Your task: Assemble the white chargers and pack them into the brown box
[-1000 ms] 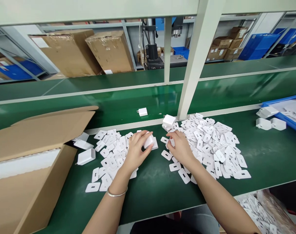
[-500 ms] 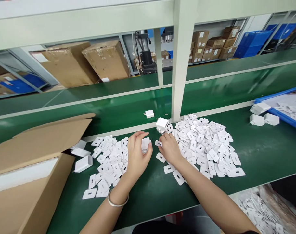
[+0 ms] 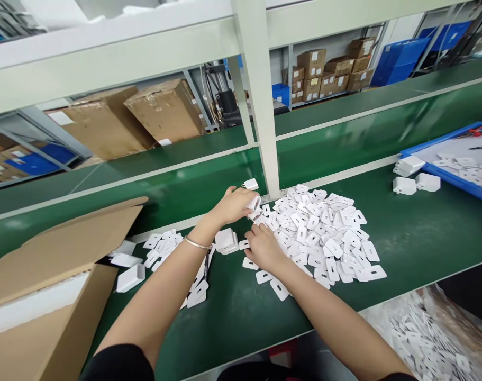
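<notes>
My left hand (image 3: pixel 235 205) reaches forward with its fingers closed over a white charger block (image 3: pixel 253 203) near the foot of the post. Below it, a short stack of white charger pieces (image 3: pixel 226 241) rests on the green bench. My right hand (image 3: pixel 264 246) is beside that stack, fingers bent around a small white slotted plate (image 3: pixel 244 244); its fingertips are partly hidden. A large pile of similar slotted plates (image 3: pixel 324 233) spreads to the right. Under my left forearm lies a smaller pile of plates (image 3: pixel 163 246). Another white charger with prongs (image 3: pixel 251 184) lies just beyond my left hand.
An open cardboard box (image 3: pixel 78 312) stands at the left, with white charger blocks (image 3: pixel 130 278) beside it. The pale post (image 3: pixel 260 116) rises behind the hands. At the right are more chargers (image 3: pixel 428 182) and a blue-edged tray (image 3: pixel 458 180). A plastic bag of white parts (image 3: pixel 427 333) sits below the bench edge.
My left hand has let go of the white stack and moved forward onto the charger block by the post. My right hand keeps its slotted plate. The view has shifted slightly.
</notes>
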Tool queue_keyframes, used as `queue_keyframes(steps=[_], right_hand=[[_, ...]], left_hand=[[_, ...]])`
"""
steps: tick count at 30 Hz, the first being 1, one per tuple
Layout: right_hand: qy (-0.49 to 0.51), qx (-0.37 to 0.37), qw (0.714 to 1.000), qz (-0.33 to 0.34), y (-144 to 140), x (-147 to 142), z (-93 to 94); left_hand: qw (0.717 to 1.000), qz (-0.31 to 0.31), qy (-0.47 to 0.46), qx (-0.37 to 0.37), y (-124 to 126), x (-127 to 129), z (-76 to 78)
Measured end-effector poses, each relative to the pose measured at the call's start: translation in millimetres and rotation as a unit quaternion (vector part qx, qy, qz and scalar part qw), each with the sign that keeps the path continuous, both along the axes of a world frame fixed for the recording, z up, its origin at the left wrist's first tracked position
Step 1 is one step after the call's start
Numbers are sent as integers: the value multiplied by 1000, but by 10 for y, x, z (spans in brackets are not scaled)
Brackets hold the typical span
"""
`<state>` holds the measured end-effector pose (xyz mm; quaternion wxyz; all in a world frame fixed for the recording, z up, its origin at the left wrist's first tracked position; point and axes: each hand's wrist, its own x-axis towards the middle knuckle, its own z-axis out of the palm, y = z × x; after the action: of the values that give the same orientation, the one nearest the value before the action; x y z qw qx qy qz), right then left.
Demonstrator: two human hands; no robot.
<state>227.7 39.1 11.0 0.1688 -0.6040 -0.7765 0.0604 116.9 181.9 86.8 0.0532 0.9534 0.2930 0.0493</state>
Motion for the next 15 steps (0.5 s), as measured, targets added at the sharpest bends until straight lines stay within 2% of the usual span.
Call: queue_keyframes(steps=[3,7,9,11,13,15], right_hand=[[12,2,1000,-7,12,10,9],[39,17,998,-36,31,16,56],[51,27,996,-62,31,27,98],[75,50,992,-87,24,44,150],[139,105,980,-101,7,58,211],[231,173,953,-96,-26,57,277]], left_hand=[[989,23,-149,2,-185,-77,13],[921,-5,-375,-105,-721,-250,-7],[895,-1,-431,-116,-993,-344,-35],[881,35,-461,-97,-1205,-429,-82],[873,74,-478,-71,-1332,-500,-156],[864,99,-492,-45,-1379,-564,-260]])
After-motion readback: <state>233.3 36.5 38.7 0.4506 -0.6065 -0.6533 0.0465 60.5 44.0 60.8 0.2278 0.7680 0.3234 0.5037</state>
